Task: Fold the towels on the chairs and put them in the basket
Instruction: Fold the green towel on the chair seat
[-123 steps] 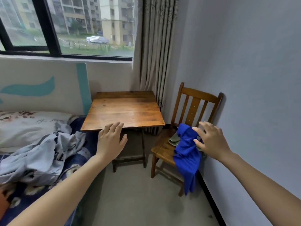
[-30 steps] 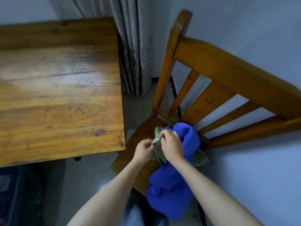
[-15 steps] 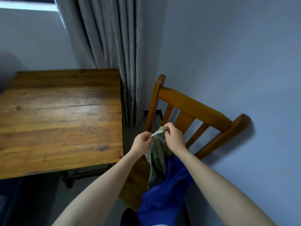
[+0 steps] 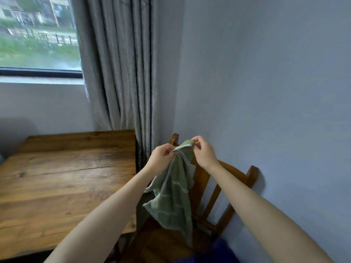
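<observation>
**Hands lift green towel clear of chair**

Hands, both, pinched on the top hem: left hand (image 4: 161,158) and right hand (image 4: 204,153) sit close together, each clamped on the green towel (image 4: 171,192).

Change: a second ago the towel lay bunched on the seat; now it hangs free in the air, raised above the chair (image 4: 209,186). Judged ready for spreading and the first fold.

Green towel: soft woven cloth, pale stripes, scalloped lower edge, draping limp.

Blue towel (image 4: 218,251): plush, at frame bottom, unfolded.

Chair: slatted, varnished wood.

Table (image 4: 66,177): worn planks.

Basket: not in view.
</observation>
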`<control>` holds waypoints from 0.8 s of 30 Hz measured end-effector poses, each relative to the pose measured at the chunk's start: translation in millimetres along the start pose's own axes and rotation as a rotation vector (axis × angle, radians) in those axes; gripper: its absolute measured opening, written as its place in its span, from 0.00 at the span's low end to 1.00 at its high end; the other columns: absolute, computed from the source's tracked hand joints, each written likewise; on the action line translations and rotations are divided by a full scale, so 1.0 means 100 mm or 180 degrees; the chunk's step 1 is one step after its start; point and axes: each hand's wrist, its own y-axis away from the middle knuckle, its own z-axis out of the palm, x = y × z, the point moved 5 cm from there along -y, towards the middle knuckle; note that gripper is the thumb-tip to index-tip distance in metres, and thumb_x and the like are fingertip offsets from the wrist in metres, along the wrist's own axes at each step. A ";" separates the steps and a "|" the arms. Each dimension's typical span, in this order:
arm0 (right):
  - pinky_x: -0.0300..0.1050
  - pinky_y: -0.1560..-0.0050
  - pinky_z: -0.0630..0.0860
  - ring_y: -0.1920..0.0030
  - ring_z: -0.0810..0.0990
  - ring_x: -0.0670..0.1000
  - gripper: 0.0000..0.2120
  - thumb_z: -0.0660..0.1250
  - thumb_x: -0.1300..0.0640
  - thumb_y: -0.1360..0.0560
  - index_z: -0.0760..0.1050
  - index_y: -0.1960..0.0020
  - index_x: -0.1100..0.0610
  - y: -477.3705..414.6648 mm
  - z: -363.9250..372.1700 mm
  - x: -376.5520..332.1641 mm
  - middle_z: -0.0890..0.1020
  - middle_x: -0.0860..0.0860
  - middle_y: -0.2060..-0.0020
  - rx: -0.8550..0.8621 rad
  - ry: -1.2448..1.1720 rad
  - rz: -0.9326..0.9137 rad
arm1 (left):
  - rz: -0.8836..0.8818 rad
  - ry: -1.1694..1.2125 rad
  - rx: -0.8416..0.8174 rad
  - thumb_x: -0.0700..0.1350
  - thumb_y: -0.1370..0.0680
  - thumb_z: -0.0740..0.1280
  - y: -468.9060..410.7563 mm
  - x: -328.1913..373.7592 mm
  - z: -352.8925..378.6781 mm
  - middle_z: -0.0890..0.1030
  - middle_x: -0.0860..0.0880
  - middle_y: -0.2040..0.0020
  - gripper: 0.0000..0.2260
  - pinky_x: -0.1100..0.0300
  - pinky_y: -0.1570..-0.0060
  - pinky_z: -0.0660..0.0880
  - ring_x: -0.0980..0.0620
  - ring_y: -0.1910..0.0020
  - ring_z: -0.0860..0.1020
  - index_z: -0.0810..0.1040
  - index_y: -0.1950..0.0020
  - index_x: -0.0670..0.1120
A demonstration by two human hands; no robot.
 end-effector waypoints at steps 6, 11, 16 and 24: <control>0.46 0.48 0.77 0.53 0.77 0.48 0.04 0.58 0.61 0.20 0.70 0.50 0.54 -0.10 -0.21 -0.19 0.77 0.49 0.57 0.0111 -0.0978 0.0204 | -0.0005 0.0006 -0.0061 0.41 0.25 0.68 -0.02 0.11 -0.15 0.82 0.50 0.64 0.05 0.59 0.60 0.76 0.56 0.64 0.78 0.79 0.60 0.50; 0.43 0.54 0.79 0.55 0.77 0.47 0.07 0.57 0.59 0.20 0.70 0.54 0.49 -0.07 -0.26 -0.25 0.78 0.49 0.57 0.0010 -0.1542 0.0199 | -0.0412 -0.0218 -0.0229 0.38 0.27 0.68 0.14 -0.16 -0.09 0.79 0.42 0.61 0.02 0.50 0.56 0.77 0.46 0.60 0.77 0.79 0.57 0.39; 0.38 0.63 0.78 0.57 0.77 0.46 0.07 0.57 0.59 0.20 0.70 0.54 0.50 -0.05 -0.43 -0.09 0.77 0.49 0.57 0.0252 -0.1711 0.0404 | -0.0685 0.0246 0.0152 0.37 0.27 0.69 0.17 -0.21 -0.37 0.81 0.46 0.64 0.04 0.61 0.64 0.76 0.51 0.66 0.77 0.80 0.60 0.44; 0.41 0.62 0.76 0.60 0.76 0.49 0.07 0.58 0.57 0.20 0.71 0.55 0.52 0.03 -0.67 0.06 0.77 0.52 0.59 0.0440 -0.1944 0.0528 | -0.0583 0.0221 0.0167 0.33 0.28 0.68 0.16 -0.07 -0.61 0.80 0.49 0.65 0.07 0.70 0.68 0.73 0.56 0.66 0.76 0.79 0.60 0.45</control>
